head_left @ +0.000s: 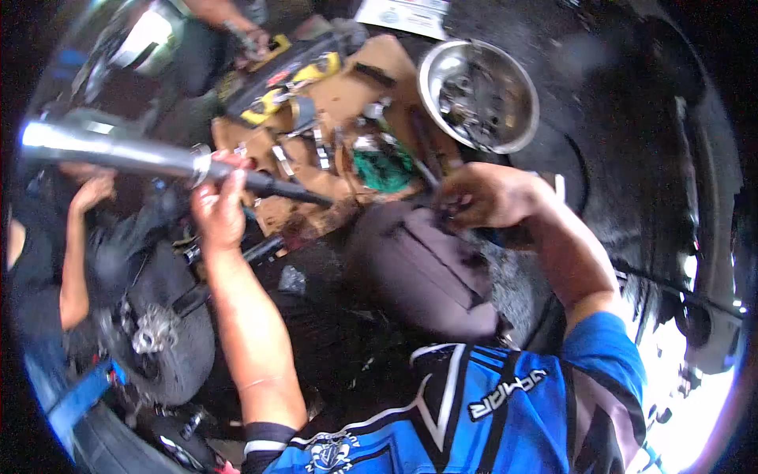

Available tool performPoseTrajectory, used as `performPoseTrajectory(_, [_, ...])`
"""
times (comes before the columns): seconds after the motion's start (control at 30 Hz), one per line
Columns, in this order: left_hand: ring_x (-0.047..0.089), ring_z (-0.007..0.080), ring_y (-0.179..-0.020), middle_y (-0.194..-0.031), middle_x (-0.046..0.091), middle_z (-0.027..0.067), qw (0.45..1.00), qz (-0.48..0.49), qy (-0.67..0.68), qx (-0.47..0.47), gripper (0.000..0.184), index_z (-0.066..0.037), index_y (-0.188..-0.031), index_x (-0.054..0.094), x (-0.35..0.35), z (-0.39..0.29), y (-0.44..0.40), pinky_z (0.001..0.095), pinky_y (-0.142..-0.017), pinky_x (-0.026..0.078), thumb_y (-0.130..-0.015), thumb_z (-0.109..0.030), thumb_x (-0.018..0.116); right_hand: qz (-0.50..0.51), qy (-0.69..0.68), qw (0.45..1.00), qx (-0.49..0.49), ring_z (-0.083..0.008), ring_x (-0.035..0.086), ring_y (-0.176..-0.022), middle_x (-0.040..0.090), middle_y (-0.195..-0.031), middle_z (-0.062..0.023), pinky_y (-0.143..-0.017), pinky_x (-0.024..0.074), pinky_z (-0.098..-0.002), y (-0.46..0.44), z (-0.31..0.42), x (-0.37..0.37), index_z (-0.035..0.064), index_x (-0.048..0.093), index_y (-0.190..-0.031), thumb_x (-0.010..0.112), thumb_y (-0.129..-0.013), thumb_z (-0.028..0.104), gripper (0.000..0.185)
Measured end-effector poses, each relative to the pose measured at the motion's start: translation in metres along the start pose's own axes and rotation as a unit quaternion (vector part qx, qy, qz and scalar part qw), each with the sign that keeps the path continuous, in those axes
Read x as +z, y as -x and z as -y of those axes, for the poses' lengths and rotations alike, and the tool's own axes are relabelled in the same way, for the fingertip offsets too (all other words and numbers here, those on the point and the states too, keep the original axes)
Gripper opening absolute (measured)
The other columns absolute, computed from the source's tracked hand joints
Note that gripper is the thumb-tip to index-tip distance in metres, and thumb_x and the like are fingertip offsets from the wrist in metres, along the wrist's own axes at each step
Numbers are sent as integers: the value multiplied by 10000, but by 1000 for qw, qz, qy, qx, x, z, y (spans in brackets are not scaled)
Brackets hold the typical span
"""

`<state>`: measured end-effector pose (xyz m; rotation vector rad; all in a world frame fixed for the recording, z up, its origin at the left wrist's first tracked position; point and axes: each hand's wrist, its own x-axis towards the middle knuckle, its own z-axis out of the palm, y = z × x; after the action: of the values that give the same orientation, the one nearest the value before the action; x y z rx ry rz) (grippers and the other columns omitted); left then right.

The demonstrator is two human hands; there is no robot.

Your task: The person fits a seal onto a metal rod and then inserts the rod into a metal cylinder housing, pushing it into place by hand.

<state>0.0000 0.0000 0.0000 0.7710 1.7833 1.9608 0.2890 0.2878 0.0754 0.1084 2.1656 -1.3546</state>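
My left hand [221,205] is raised and wrapped round a long metal tube [118,150]. The tube's wide, shiny silver part points to the left, and a thinner dark rod sticks out on the right of my fingers. My right hand [485,196] is closed above my bent knee [418,268], its fingers curled; what they hold, if anything, is hidden. A green cloth [383,170] lies on the cardboard just left of my right hand.
Oily cardboard [387,59] bears scattered tools. Behind are a yellow-black toolbox [276,83] and a round metal basin [533,103] of small parts. Another person's hand [253,43] is at the toolbox; another hand [95,189] is at left, above a wheel [185,347].
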Motion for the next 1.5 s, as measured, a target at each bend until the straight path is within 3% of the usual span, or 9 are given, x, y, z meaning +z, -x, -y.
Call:
performPoseTrajectory(0.17, [590, 232, -1082, -1100, 627, 106, 998, 35, 52, 13, 411, -2, -1238, 489, 15, -2, 7, 425, -1018, 432, -850, -17, 624, -154, -80, 984, -31, -147, 633, -919, 683, -982, -96, -801, 519, -310, -50, 35, -42, 4, 604, -1081, 681, -816, 110, 295])
performPoseTrajectory(0.23, [586, 252, -1083, -1119, 616, 121, 999, 34, 29, -5, 438, -3, -1245, 477, 14, -6, 6, 425, -999, 437, -843, -48, 644, -213, -8, 967, -138, -169, 631, -943, 674, -1026, -101, -814, 520, -333, -100, 44, -44, 12, 601, -1120, 661, -832, 103, 307])
performPoseTrajectory(0.3, [587, 253, -1076, -1110, 617, 123, 999, 35, 40, -1, 442, -1, -1244, 475, 20, -10, 8, 422, -998, 434, -841, -58, 649, -187, -60, 959, -205, -149, 603, -901, 658, -993, -72, -833, 494, -302, -154, 36, -25, 22, 594, -1158, 705, -805, 127, 385])
performPoseTrajectory(0.37, [587, 255, -1074, -1103, 618, 127, 999, 29, 42, -1, 429, 2, -1231, 486, 20, -15, 8, 424, -1004, 427, -843, -75, 653, -159, 91, 972, -146, -180, 609, -909, 655, -994, -100, -853, 492, -319, -188, 40, -9, 23, 568, -1209, 730, -782, 178, 482])
performPoseTrajectory(0.5, [590, 271, -1079, -1117, 618, 140, 998, 48, 21, -23, 385, 19, -1202, 506, 15, -24, 9, 436, -1016, 413, -859, -93, 639, -120, 83, 982, -120, -237, 599, -1022, 624, -1143, -137, -910, 478, -347, -240, 13, 18, 28, 508, -1288, 796, -714, 264, 684])
performPoseTrajectory(0.6, [584, 296, -1111, -1148, 616, 162, 997, 74, -25, 10, 406, 33, -1229, 485, 8, -22, 9, 446, -1020, 414, -868, -82, 631, -127, -14, 965, -230, -258, 580, -1112, 610, -1174, -173, -974, 446, -344, -268, -3, 39, 13, 515, -1277, 848, -666, 307, 756])
performPoseTrajectory(0.73, [584, 260, -1106, -1146, 613, 161, 996, 86, -17, 12, 416, 29, -1258, 461, 4, -25, 10, 399, -985, 445, -870, 7, 610, -121, -102, 958, -237, -286, 628, -959, 650, -1031, -176, -827, 490, -387, -269, 11, 51, 34, 592, -1110, 861, -645, 292, 596])
performPoseTrajectory(0.87, [581, 266, -1108, -1154, 604, 170, 995, 93, -16, 30, 409, 30, -1249, 468, 4, -25, 13, 415, -994, 434, -870, -3, 619, -124, -76, 945, -295, -300, 636, -893, 651, -919, -169, -795, 499, -393, -288, 13, 62, 33, 580, -1102, 858, -659, 306, 590])
performPoseTrajectory(1.5, [580, 257, -1090, -1132, 604, 163, 995, 87, -15, 56, 352, 15, -1190, 512, 0, -19, 21, 397, -992, 440, -862, -8, 639, -137, -100, 956, -238, -310, 636, -917, 652, -959, -189, -796, 497, -390, -277, 29, 72, 11, 579, -1102, 826, -659, 236, 556])
